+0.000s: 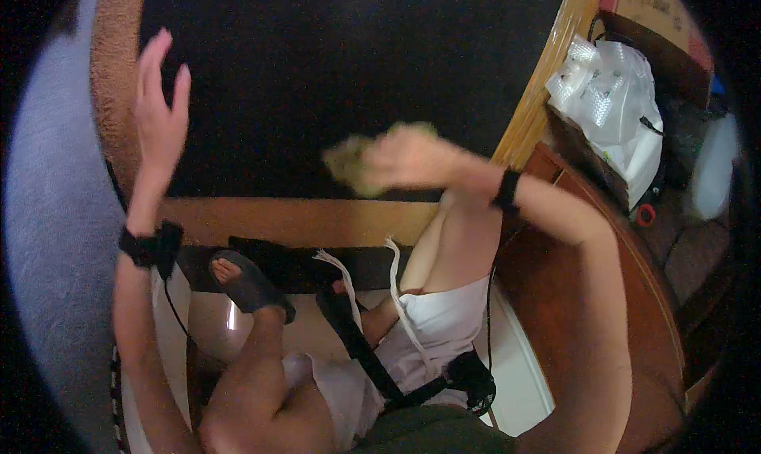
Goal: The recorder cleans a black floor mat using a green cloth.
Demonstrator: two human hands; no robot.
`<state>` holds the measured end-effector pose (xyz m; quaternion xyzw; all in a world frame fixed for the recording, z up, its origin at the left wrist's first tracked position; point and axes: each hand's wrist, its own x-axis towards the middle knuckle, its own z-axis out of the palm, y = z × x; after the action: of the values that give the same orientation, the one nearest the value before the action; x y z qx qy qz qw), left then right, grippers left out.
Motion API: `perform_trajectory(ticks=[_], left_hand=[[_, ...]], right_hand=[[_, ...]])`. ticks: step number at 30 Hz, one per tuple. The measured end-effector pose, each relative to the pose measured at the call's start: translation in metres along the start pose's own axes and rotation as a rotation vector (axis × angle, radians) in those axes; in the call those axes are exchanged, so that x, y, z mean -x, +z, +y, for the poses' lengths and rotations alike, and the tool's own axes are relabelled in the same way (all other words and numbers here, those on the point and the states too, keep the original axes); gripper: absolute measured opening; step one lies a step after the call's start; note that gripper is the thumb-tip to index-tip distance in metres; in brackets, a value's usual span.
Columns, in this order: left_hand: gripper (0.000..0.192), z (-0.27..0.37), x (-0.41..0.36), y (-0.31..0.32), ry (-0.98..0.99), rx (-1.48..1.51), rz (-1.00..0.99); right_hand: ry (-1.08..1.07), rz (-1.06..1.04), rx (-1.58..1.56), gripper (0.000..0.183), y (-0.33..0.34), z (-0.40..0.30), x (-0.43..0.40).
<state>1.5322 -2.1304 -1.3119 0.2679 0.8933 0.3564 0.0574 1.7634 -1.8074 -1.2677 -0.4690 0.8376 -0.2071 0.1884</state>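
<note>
My right hand (416, 156), blurred by motion, is closed around a greenish-yellow, crumpled soft thing (348, 159) that looks like a cloth; its exact kind is unclear. Beneath it lies a wide black surface (333, 67) with a brown border. My left hand (160, 115) is over the left side of that surface, at a brown fuzzy edge (116, 61), its fingers apart and holding nothing. Each wrist wears a black band.
Blue-grey fabric (53, 228) spans the left side. At the right, a wooden edge (535, 79) borders the black surface, beside a clear plastic bag (618, 91) and a cardboard box (660, 14). A brown panel (559, 275) curves near my right arm. My legs are below.
</note>
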Motion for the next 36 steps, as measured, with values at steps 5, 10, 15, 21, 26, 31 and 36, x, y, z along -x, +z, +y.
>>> perform_trajectory(ticks=[5,10,15,21,26,31,36], left_hand=[[0.049,-0.052,-0.09,0.045,0.034,-0.186,0.309],[0.057,-0.035,-0.127,0.107,-0.323,-0.318,0.509],[0.057,-0.013,-0.143,0.089,-0.331,-0.367,0.5],[0.055,0.017,-0.162,0.062,-0.403,-0.462,0.431],[0.055,0.024,-0.158,0.08,-0.419,-0.438,0.414],[0.056,-0.006,-0.157,0.048,-0.406,-0.453,0.432],[0.056,-0.01,-0.153,0.055,-0.438,-0.403,0.43]], right_hand=[[0.155,0.282,0.459,0.041,-0.106,0.178,-0.009],[0.683,0.541,0.728,0.052,-0.221,0.292,0.012],[0.421,0.664,0.497,0.046,-0.203,0.189,-0.016],[0.129,-0.015,-0.138,0.022,-0.071,0.011,0.007],[-0.05,-0.23,-0.158,0.011,-0.053,0.025,0.026],[0.225,0.264,0.318,0.04,-0.157,0.192,-0.018],[0.766,0.515,0.64,0.047,-0.288,0.316,-0.008]])
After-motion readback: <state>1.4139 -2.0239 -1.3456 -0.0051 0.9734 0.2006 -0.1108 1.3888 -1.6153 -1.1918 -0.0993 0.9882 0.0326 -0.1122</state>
